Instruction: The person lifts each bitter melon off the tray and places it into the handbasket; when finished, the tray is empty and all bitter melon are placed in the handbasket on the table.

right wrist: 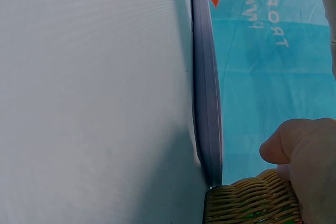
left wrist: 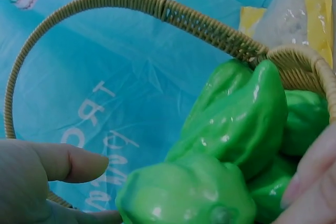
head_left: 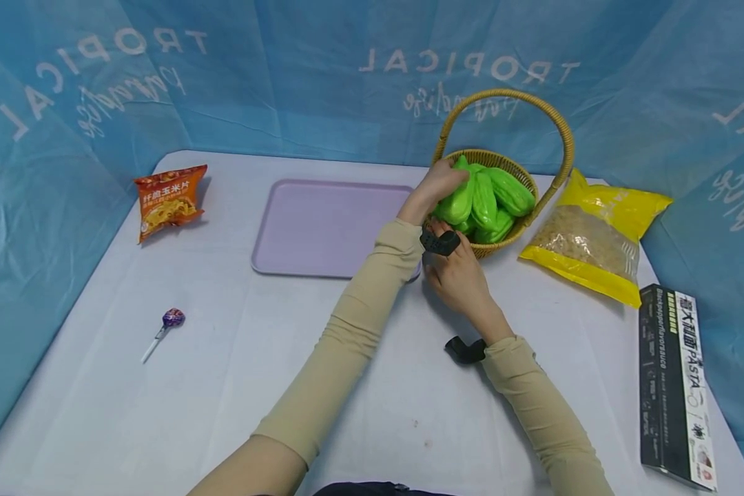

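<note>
A wicker basket (head_left: 502,246) with a tall hoop handle stands at the back right of the table and holds several glossy green vegetables (head_left: 499,196). My left hand (head_left: 437,189) reaches in over the near rim. It grips the nearest green vegetable (left wrist: 189,192) between the thumb (left wrist: 68,163) and the fingers (left wrist: 310,182). My right hand (head_left: 455,275) is at the basket's front wall (right wrist: 247,203), with its thumb (right wrist: 278,145) curled by the rim.
A lilac tray (head_left: 322,227) lies just left of the basket. An orange snack bag (head_left: 169,201) and a lollipop (head_left: 172,318) lie at the left. A yellow bag (head_left: 595,238) and a black pasta box (head_left: 676,386) lie at the right. Blue cloth walls surround the table.
</note>
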`<action>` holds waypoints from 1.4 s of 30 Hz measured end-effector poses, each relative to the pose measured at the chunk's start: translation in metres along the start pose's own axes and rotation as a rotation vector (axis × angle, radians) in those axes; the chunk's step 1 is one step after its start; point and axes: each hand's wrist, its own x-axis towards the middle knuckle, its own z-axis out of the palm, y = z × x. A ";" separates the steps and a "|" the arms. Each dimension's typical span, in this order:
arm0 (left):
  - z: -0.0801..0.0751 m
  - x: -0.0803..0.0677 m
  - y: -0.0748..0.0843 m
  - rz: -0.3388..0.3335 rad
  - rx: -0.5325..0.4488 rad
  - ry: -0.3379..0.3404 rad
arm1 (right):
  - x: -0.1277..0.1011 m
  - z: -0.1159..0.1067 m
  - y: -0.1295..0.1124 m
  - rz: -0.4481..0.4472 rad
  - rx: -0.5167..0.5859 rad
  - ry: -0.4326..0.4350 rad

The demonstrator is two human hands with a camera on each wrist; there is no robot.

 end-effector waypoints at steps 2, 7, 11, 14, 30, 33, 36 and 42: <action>0.001 -0.002 0.002 -0.001 -0.005 -0.011 | 0.000 0.000 0.001 -0.017 -0.004 0.016; 0.006 -0.006 0.008 -0.033 0.007 -0.051 | -0.001 -0.002 0.001 -0.017 0.012 0.005; 0.010 -0.009 0.013 -0.060 0.093 -0.018 | 0.000 -0.004 0.000 0.019 0.037 -0.058; 0.011 -0.012 0.014 -0.038 0.067 -0.019 | 0.001 -0.006 -0.002 0.043 0.046 -0.089; 0.012 -0.016 0.018 0.013 -0.052 -0.056 | -0.002 -0.002 -0.004 0.016 0.042 -0.037; 0.011 -0.018 0.026 0.017 -0.046 -0.055 | -0.002 0.000 -0.003 -0.034 -0.027 0.016; 0.010 -0.021 0.032 0.016 -0.041 -0.061 | -0.002 0.002 -0.002 -0.064 -0.074 0.048; 0.006 -0.030 0.040 0.050 -0.003 -0.085 | -0.003 0.002 -0.003 -0.060 -0.076 0.040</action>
